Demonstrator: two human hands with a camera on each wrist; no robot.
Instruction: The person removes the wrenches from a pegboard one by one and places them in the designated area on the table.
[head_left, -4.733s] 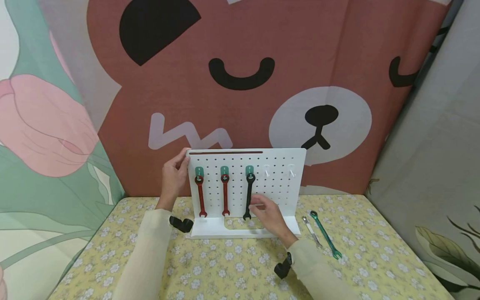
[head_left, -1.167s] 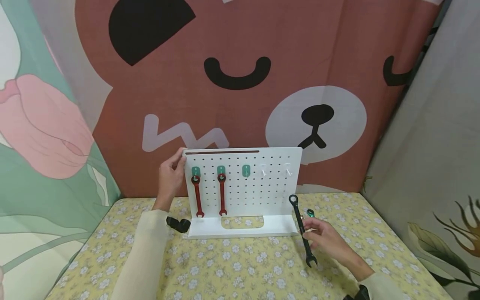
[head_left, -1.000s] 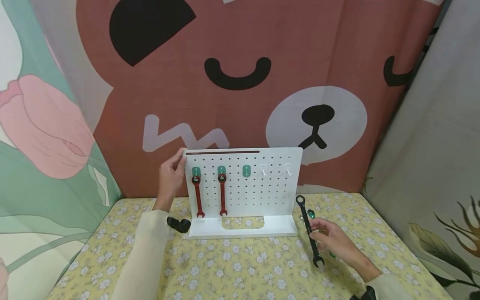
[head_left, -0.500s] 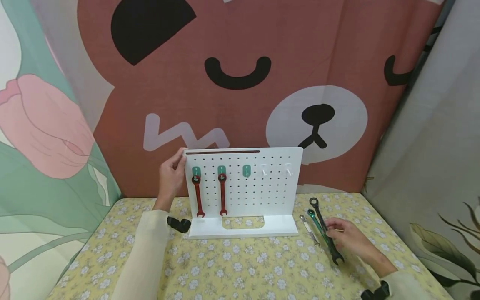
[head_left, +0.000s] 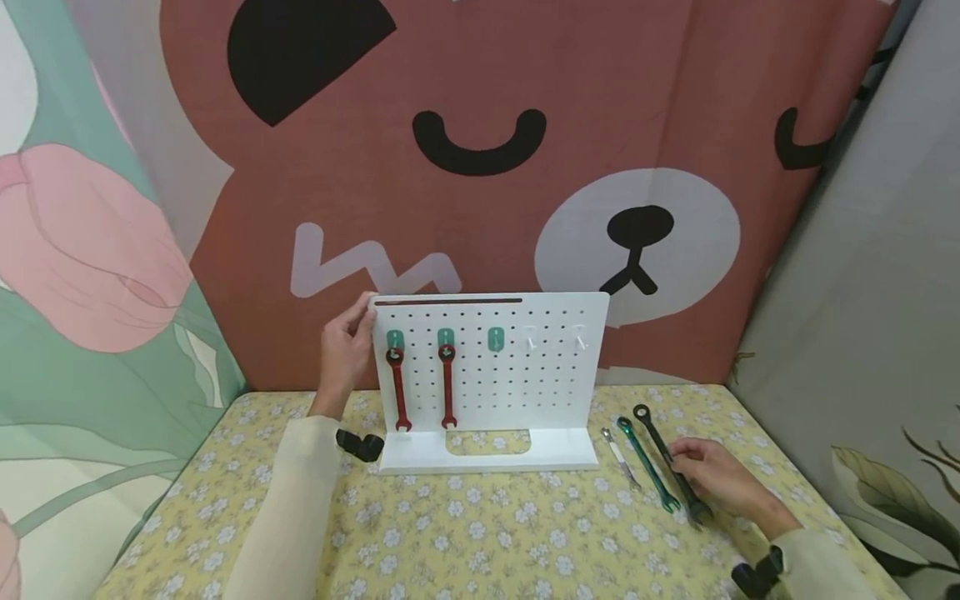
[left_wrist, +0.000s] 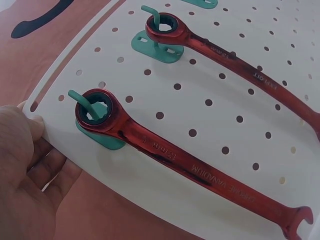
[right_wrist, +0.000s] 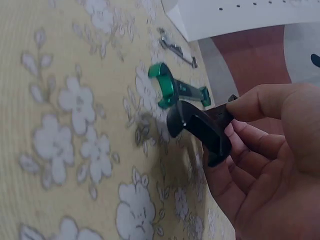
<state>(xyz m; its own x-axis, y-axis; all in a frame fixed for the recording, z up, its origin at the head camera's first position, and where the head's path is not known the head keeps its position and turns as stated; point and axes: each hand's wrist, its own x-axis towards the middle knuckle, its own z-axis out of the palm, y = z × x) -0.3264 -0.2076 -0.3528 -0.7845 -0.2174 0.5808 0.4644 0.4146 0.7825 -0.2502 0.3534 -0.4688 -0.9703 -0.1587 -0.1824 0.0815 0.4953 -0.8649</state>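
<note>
My left hand (head_left: 345, 358) holds the upper left edge of a white pegboard stand (head_left: 517, 392), thumb on the front and fingers behind. Two red combination wrenches hang from green hooks there: the outer wrench (left_wrist: 175, 160) is nearest that hand, the inner wrench (head_left: 448, 387) beside it. To the right of the stand, my right hand (head_left: 723, 479) pinches a black combination wrench (head_left: 660, 442) between thumb and fingers. Its open end (right_wrist: 200, 130) faces the right wrist camera, close over the tablecloth. A green wrench (head_left: 647, 458) lies just left of it, then a small silver wrench (head_left: 619, 458).
A bare green hook (head_left: 496, 339) and two clear hooks (head_left: 530, 338) line the board's upper right. Flowered yellow cloth (head_left: 465, 533) covers the table. Behind it hangs a brown bear-print curtain (head_left: 480, 233), with a grey curtain (head_left: 847, 292) at the right.
The black wrench has come off the third hook and travelled right in my right hand, past the silver and green wrenches, down close to the table. My left hand stays on the board.
</note>
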